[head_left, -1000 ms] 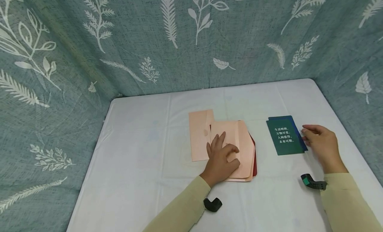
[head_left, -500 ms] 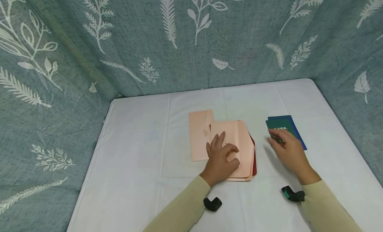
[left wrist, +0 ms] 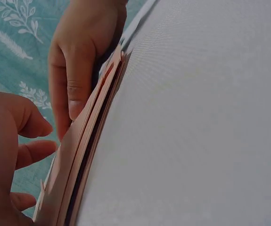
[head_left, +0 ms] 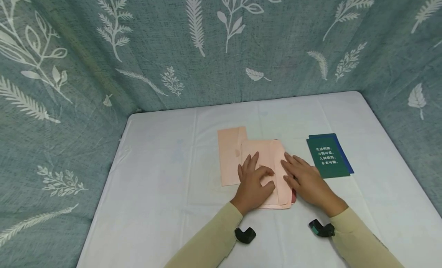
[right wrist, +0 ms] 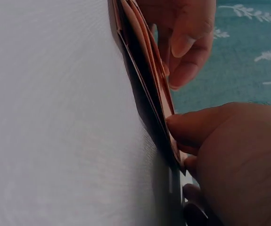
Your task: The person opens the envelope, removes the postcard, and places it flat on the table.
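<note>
Several peach-pink envelopes lie stacked on the white table, the top one with its flap folded out to the right. Across this stack rests my left hand, its fingers spread and the thumb and index finger slightly bent. My right hand lies at the stack's right edge, fingertips touching the flap; the right wrist view has its thumb against the paper edge. Below that hand a sliver of a dark red sheet peeks out. Another pink envelope lies partly under the stack at upper left.
To the right, a dark green card printed with white characters overlaps a blue card. The white tabletop stretches away on the left. A teal curtain with white leaf patterns hangs behind and at both sides.
My right hand has moved left, from beside the cards, over the green card, to the right edge of the envelope stack. The cards shifted very slightly at most; my left hand stayed put.
</note>
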`<state>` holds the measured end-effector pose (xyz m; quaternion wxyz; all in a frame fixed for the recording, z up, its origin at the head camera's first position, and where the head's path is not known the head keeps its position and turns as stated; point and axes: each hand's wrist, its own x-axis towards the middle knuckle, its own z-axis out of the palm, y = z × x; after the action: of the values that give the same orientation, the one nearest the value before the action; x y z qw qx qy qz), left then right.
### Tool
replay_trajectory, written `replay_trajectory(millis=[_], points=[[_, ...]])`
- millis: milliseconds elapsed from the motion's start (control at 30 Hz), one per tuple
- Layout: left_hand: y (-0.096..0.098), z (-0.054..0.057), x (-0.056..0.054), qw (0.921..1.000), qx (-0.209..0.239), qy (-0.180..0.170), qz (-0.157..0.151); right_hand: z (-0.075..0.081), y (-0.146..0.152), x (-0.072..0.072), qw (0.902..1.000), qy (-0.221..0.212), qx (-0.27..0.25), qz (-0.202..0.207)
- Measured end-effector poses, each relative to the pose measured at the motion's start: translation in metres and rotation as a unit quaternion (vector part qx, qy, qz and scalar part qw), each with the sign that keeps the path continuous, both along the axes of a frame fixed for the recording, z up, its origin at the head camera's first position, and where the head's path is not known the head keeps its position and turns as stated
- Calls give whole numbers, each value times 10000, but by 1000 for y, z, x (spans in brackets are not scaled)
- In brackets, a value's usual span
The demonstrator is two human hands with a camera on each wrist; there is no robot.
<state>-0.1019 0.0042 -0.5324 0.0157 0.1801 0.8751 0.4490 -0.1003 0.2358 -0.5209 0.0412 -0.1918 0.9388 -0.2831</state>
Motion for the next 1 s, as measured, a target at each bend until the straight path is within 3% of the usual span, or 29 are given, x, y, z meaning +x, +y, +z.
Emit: replay_trajectory(millis=[433,533,667,767,833,900,1000], points=[[-13,4,-5,9950,910,-412,-58,-11,4,-2,10000,58,-51,21],[-20,8,-6,9882,1313,-789,5,-12,4,-2,9999,74,-68,13],[-31,15,-9,9707,1955,-1385,195,-13,4,-2,10000,64,-74,-11],[-42,17,-12,9615,2296,-1485,279,-13,4,-2,9999,58,-112,-27],[-50,17,-14,9508,2664,-1553,307,-14,4,-2,9999,53,-149,-32],[-57,18,-15,9358,3099,-1638,361,-15,4,-1,9998,65,-171,-28],[-66,20,-17,9053,3809,-1818,471,-16,5,-1,9998,88,-164,-21]])
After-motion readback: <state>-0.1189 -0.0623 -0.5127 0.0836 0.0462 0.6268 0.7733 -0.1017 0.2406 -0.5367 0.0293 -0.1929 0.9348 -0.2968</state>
